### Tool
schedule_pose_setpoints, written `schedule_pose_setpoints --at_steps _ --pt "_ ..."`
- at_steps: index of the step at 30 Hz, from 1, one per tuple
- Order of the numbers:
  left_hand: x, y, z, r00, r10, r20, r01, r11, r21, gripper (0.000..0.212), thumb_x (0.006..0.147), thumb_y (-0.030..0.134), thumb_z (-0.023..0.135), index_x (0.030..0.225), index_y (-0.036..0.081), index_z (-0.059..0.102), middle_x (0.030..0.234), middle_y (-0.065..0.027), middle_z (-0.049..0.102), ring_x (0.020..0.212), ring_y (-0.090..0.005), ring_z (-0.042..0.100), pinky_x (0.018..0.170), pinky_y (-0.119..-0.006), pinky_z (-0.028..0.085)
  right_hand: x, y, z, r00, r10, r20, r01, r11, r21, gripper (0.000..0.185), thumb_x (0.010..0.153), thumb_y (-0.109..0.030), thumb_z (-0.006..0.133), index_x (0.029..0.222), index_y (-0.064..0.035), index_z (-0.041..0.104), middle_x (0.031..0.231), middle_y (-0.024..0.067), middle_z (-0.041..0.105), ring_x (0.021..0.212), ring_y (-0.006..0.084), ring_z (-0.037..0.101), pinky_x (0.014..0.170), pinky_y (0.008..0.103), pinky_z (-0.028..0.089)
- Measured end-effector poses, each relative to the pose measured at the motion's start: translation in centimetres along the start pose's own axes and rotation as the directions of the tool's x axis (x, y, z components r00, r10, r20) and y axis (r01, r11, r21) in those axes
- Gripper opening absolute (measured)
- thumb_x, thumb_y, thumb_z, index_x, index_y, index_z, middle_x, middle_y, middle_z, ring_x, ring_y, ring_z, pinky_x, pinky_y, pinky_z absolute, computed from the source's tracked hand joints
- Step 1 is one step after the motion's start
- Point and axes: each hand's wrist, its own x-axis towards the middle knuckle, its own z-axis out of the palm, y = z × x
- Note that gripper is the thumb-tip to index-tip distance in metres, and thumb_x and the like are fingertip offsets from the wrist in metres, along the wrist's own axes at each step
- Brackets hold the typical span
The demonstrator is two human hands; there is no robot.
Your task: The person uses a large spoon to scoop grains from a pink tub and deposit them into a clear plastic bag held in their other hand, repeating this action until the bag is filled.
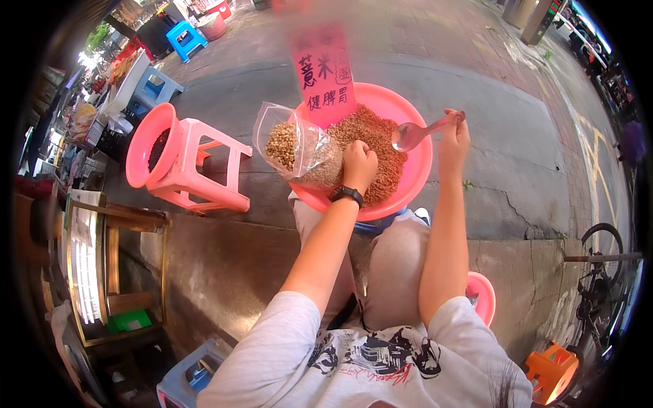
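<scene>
A pink plastic basin [419, 168] holds a heap of brown grain [387, 183] in front of my knees. My left hand [360, 162], with a black watch on its wrist, has curled fingers over the grain. It is beside the right end of a clear zip bag [312, 153] partly filled with paler grain. Whether its fingers grip the bag is hidden. My right hand [454, 127] is raised at the basin's right side, shut on the handle of a metal spoon [407, 136]. The spoon's bowl is above the grain's right edge. A pink card [326, 76] with handwriting stands at the back.
At left, a pink stool [211, 168] bears a tilted pink bowl [176, 148] with dark contents. Blue stools [186, 40] stand farther back. A wooden frame [117, 275] is at lower left. An orange stool [552, 370] and a bicycle [594, 306] are at right.
</scene>
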Motion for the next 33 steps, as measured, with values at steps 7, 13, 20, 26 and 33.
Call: schedule_pose_setpoints --at_steps 7,13,20,26,33 --pt "-1.8 0.1 1.1 0.996 0.031 0.081 -0.069 0.847 0.527 0.035 0.068 0.021 0.052 0.09 -0.006 0.051 0.095 -0.0235 0.05 0.093 -0.0368 0.045 0.083 -0.043 0.036 -0.1 1.6 0.9 0.982 -0.086 0.168 0.089 0.996 -0.011 0.022 0.088 -0.018 0.048 0.101 -0.0041 0.059 0.081 0.005 0.06 0.073 0.0125 0.054 0.069 0.0254 0.042" --pt "-2.1 0.6 1.0 0.963 0.045 0.266 -0.243 0.569 0.786 0.034 0.078 0.026 0.043 0.084 -0.002 0.061 0.087 -0.0184 0.058 0.086 -0.0352 0.051 0.076 -0.041 0.04 -0.5 1.5 1.3 0.94 -0.025 0.34 0.158 0.914 -0.372 0.023 0.088 -0.026 0.046 0.102 -0.0141 0.06 0.085 0.01 0.057 0.079 0.0254 0.055 0.071 0.0314 0.043" --pt "-2.3 6.0 -1.6 0.813 -0.252 0.525 -0.267 0.64 0.72 0.03 0.081 0.018 0.04 0.083 0.009 0.068 0.089 -0.0137 0.064 0.083 -0.0269 0.062 0.068 -0.039 0.049 -0.3 2.4 0.7 0.915 0.106 0.39 0.104 0.871 -0.48 0.029 0.088 -0.032 0.041 0.101 -0.013 0.059 0.092 0.0123 0.059 0.088 0.0298 0.055 0.074 0.0359 0.043" --pt "-2.0 2.5 -1.4 0.763 -0.17 0.624 -0.318 0.742 0.591 0.037 0.083 0.021 0.034 0.085 0.001 0.065 0.089 -0.0223 0.061 0.086 -0.0344 0.06 0.075 -0.044 0.047 -0.4 -1.2 1.0 0.91 0.21 0.356 0.062 0.782 -0.62 0.035 0.088 -0.037 0.038 0.092 -0.0096 0.058 0.086 0.0145 0.06 0.084 0.0344 0.055 0.07 0.0405 0.043" --pt "-1.1 1.6 -1.0 0.678 -0.464 0.57 0.22 0.868 0.445 0.055 0.086 0.033 0.022 0.097 -0.008 0.057 0.102 -0.0291 0.054 0.098 -0.0409 0.052 0.086 -0.043 0.039 -0.3 -2.3 0.3 0.923 0.214 0.319 0.079 0.707 -0.703 0.039 0.088 -0.038 0.035 0.085 -0.0075 0.059 0.083 0.0165 0.06 0.08 0.0365 0.056 0.068 0.0445 0.043"
